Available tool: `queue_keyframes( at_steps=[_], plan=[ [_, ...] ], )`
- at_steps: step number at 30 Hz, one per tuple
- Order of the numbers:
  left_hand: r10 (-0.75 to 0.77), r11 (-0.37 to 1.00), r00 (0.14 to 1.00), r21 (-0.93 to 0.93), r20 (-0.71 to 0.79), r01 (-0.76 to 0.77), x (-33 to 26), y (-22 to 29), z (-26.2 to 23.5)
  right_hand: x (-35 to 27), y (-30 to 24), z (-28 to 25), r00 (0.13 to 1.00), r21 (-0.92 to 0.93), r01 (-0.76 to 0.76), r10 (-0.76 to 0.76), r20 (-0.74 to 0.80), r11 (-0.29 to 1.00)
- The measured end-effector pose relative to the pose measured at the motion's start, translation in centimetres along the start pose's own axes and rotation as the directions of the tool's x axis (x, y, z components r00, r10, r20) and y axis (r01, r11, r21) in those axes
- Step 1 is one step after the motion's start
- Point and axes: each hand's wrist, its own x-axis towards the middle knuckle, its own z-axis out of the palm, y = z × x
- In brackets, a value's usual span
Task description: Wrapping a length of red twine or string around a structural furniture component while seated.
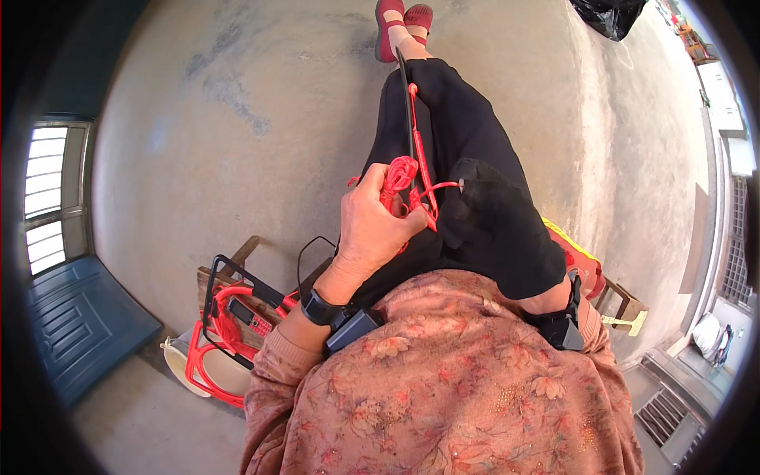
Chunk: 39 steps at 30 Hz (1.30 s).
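My left hand [368, 222] is closed above my lap around a small wound bundle of red cord [402, 170] and a thin black bar [408, 119]. The bar runs from my fingers toward my feet, and red cord lies along part of it. My right hand [479, 198], covered by a black glove, is closed at the end of a taut red strand [439, 188] leading from the bar. A small pale tip shows at that glove's fingers, too small to name. Most of the gloved fingers are hidden.
On a wooden stool [245, 257] to my left lie a black frame [237, 277], red loops [214, 368] and a red keypad phone [260, 323]. A blue panel [83, 321] stands further left. A black plastic bag [608, 16] lies far right. My outstretched legs occupy the middle.
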Motion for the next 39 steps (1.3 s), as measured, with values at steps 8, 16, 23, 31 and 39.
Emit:
queue_keyframes(
  at_steps=[8, 16, 23, 31, 39],
  plan=[
    [-0.109, 0.776, 0.986, -0.631, -0.125, 0.006, 0.4, -0.4, -5.0, 3.8, 0.4, -4.6, 0.998, 0.004, 0.058, -0.057, -0.039, 0.998],
    [0.388, 0.661, 0.893, 0.606, 0.229, -0.443, 1.0, -1.2, -3.9, 5.6, 4.2, -4.1, 0.803, -0.866, 0.477, -0.474, 0.361, 0.149],
    [0.437, 0.875, 0.899, 0.247, -0.031, -0.417, 2.3, -0.4, -2.0, 4.7, 2.5, -6.1, 0.844, -0.815, 0.485, -0.415, 0.340, 0.318],
    [0.230, 0.399, 0.790, -0.796, 0.568, 0.455, -0.2, 2.8, -3.4, -1.4, -3.1, -4.7, 0.883, 0.538, 0.264, -0.425, 0.200, 0.801],
    [0.144, -0.319, 0.902, -0.844, 0.406, 0.431, -0.5, 0.6, -4.0, -4.2, 0.8, -7.5, 0.918, -0.372, 0.362, -0.397, -0.018, 0.854]
  ],
)
